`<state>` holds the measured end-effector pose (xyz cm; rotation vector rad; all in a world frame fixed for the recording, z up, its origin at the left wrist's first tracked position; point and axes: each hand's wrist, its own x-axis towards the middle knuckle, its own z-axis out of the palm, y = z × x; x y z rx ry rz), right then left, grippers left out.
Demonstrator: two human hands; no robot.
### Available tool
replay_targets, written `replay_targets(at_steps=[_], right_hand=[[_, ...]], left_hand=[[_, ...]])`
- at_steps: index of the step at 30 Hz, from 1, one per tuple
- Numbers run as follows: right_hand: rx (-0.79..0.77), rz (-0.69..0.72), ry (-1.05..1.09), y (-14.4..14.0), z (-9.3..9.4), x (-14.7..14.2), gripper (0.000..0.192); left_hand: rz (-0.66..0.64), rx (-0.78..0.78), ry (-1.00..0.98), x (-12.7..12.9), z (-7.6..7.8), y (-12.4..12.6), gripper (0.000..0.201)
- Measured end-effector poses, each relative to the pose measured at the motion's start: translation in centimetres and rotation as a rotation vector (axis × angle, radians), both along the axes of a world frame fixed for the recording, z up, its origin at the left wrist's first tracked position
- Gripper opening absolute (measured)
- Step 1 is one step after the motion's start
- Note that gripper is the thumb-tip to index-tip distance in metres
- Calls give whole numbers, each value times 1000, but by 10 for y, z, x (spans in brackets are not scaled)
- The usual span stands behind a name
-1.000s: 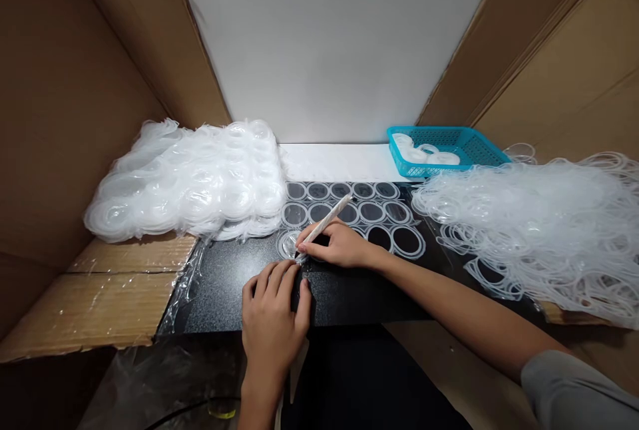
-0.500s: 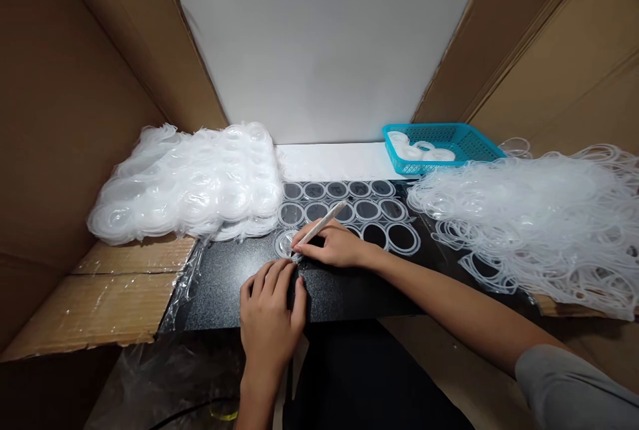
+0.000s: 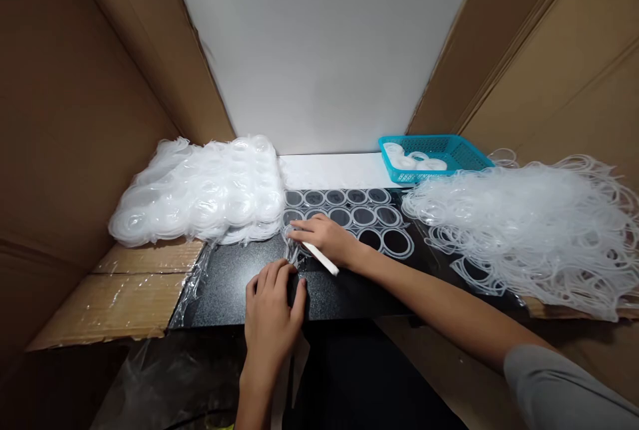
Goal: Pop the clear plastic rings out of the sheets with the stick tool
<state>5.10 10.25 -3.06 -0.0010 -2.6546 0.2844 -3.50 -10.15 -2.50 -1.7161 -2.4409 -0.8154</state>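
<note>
Clear sheet of rings [image 3: 349, 214] flat on black mat [image 3: 234, 283], near corner hidden under right hand [image 3: 324, 238] closed around white stick [image 3: 319, 257]; left hand [image 3: 273, 307] pressed flat, holding nothing.

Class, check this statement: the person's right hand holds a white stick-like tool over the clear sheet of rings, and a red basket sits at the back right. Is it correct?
Not quite. The basket is turquoise blue, not red, as the head view shows. The rest holds: the right hand holds the white stick-like tool over the clear sheet of rings.

white back wall [image 3: 324, 50], brown cardboard panels [image 3: 74, 117] both sides, black speckled tabletop [image 3: 234, 283], even diffuse light
</note>
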Motion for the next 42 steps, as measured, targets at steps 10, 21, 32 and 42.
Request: replay_targets(at_steps=[10, 21, 32, 42], right_hand=[[-191, -129, -7, 55, 30, -40, 34], [-657, 5, 123, 39, 2, -35, 20], [-832, -75, -33, 47, 7, -30, 14], [-827, -72, -50, 48, 6, -31, 16]], left_hand=[[-32, -41, -10, -3, 0, -4, 17], [4, 5, -110, -11, 21, 17, 24], [-4, -37, -68, -20, 2, 54, 31], [5, -69, -32, -18, 6, 53, 31]])
